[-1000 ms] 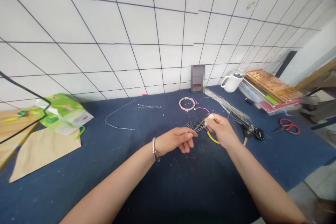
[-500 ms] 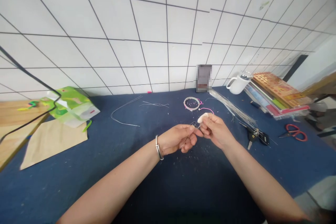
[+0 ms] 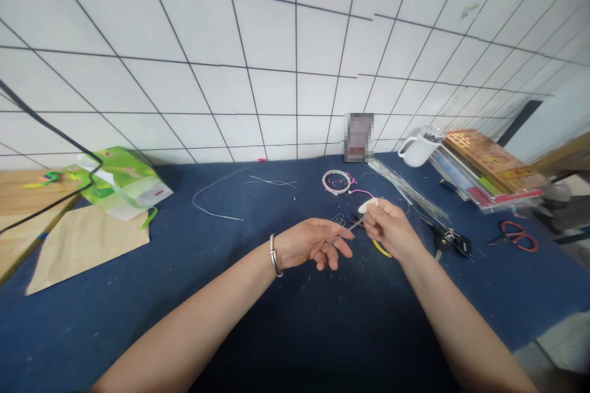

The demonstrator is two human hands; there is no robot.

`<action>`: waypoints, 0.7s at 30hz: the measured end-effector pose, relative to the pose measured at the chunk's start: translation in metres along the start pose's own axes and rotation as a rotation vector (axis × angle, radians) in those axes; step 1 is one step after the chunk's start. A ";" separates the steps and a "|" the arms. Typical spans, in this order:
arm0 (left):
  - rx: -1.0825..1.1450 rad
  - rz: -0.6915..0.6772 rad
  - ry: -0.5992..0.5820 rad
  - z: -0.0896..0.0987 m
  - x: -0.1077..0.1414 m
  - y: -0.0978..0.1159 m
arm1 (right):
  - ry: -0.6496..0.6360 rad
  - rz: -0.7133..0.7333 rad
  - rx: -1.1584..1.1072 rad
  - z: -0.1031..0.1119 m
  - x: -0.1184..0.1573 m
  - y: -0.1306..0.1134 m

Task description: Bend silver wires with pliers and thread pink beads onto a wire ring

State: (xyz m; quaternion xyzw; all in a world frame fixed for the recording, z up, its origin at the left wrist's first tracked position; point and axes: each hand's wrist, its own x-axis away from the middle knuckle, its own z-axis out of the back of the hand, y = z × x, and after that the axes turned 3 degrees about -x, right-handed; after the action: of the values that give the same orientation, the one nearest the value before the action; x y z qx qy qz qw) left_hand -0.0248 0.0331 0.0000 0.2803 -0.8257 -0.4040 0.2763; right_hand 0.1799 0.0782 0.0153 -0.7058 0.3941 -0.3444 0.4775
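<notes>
My right hand (image 3: pixel 387 227) pinches a small white piece (image 3: pixel 367 205) and the end of a thin wire (image 3: pixel 353 230). That wire runs down and left to my left hand (image 3: pixel 318 242), which has a bangle at the wrist. The left thumb and fingers close loosely around the wire, with some fingertips spread. Fine wire loops (image 3: pixel 338 219) show just above the left fingers. A yellow-handled tool (image 3: pixel 381 249) lies partly hidden beside my right hand. Behind the hands is a round dish (image 3: pixel 336 182) with small beads and pink cord.
Loose wires (image 3: pixel 216 193) lie at the back left, and a wire bundle (image 3: pixel 410 190) at the right. Keys (image 3: pixel 446 239), red-handled scissors (image 3: pixel 519 236), a white mug (image 3: pixel 417 148) and stacked books (image 3: pixel 488 166) are on the right. Beige cloth (image 3: pixel 87 245) and a green bag (image 3: pixel 120 181) lie left.
My right hand has moved slightly right with the white piece, away from my left hand. The left fingers have spread somewhat. More wire and the yellow handle now show.
</notes>
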 end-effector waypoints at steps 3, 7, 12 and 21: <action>-0.025 -0.003 0.044 -0.002 0.000 0.000 | -0.006 -0.003 -0.003 0.001 -0.001 0.001; -0.064 -0.027 0.089 -0.004 0.000 -0.001 | -0.006 -0.023 -0.004 0.000 -0.001 0.004; -0.066 -0.097 0.146 -0.008 -0.003 -0.005 | -0.078 0.020 -0.051 -0.002 0.003 0.002; -0.005 -0.103 0.013 -0.027 -0.011 -0.023 | -0.109 0.191 -0.068 -0.003 0.016 -0.001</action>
State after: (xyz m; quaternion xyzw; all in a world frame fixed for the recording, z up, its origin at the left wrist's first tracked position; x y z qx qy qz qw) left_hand 0.0068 0.0149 -0.0073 0.3244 -0.8074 -0.4178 0.2614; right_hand 0.1848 0.0629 0.0192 -0.6984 0.4445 -0.2450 0.5047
